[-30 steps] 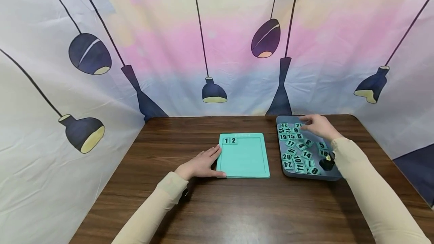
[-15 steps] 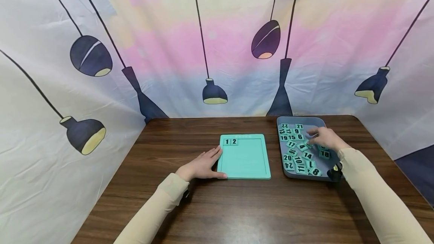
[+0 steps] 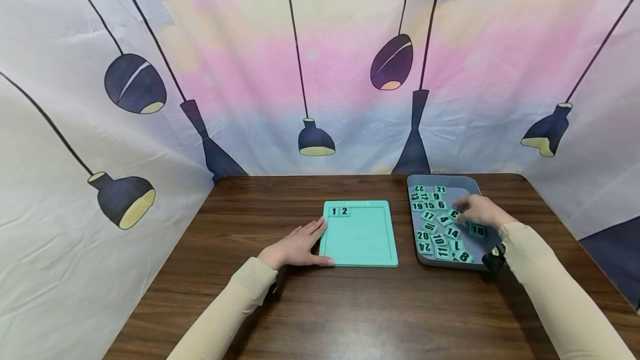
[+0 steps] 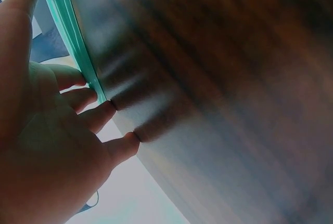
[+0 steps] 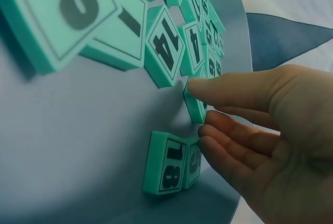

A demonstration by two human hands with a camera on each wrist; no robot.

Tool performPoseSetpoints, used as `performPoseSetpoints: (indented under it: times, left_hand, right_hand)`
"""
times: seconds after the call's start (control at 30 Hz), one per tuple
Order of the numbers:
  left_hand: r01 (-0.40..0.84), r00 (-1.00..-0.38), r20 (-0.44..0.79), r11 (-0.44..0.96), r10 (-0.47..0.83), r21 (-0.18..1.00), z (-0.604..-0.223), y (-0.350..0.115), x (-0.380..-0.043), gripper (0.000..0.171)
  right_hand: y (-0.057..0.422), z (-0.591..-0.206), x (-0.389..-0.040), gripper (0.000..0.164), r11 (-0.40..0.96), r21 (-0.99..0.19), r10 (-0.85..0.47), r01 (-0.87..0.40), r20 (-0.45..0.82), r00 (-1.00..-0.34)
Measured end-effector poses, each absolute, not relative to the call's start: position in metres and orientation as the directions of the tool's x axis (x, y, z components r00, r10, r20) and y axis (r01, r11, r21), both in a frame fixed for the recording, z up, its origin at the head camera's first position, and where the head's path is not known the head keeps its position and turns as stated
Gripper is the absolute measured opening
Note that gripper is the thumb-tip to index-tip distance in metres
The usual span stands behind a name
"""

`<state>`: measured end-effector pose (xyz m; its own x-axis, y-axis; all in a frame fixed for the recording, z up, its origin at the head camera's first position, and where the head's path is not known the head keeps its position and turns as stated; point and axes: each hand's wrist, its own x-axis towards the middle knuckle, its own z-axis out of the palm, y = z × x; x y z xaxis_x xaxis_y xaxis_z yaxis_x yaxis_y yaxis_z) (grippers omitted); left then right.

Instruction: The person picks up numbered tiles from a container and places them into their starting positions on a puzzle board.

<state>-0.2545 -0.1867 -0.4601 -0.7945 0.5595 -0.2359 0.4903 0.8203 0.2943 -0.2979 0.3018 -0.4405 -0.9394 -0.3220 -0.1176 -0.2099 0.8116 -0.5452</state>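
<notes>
My left hand [image 3: 298, 243] lies on the left edge of a mint-green board [image 3: 359, 240], its fingers spread and the thumb at the near corner. Two number tiles, 1 [image 3: 334, 211] and 2 [image 3: 345, 211], sit side by side in the board's upper left corner. Over the grey tray [image 3: 492, 246] my right hand [image 3: 480, 211] reaches down, with its thumb against a green tile [image 5: 195, 110] and its other fingers loosely bent beside it. That tile still lies in the tray; part of its face is hidden by the thumb.
Several loose number tiles crowd the tray's left side, among them tile 14 [image 5: 164, 47] and tile 8 [image 3: 464, 256]. Tile 18 [image 5: 169, 164] lies near the right hand. A printed cloth [image 3: 345, 71] hangs behind the brown table [image 3: 320, 310].
From the tray's far end my right hand has come toward me and lowered among the tiles near its middle. The left hand stays on the board's edge.
</notes>
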Motion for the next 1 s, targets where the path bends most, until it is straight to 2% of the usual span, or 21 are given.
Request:
performPoseSetpoints:
  times: [1.0]
  left_hand:
    - [0.494,-0.794,-0.234,0.820,0.561,0.289,-0.4611,-0.1875,-0.2536,0.105]
  right_hand:
    - [0.3016,-0.4364,-0.3009,0.041,0.818,-0.521,-0.381,-0.243,-0.175,-0.908]
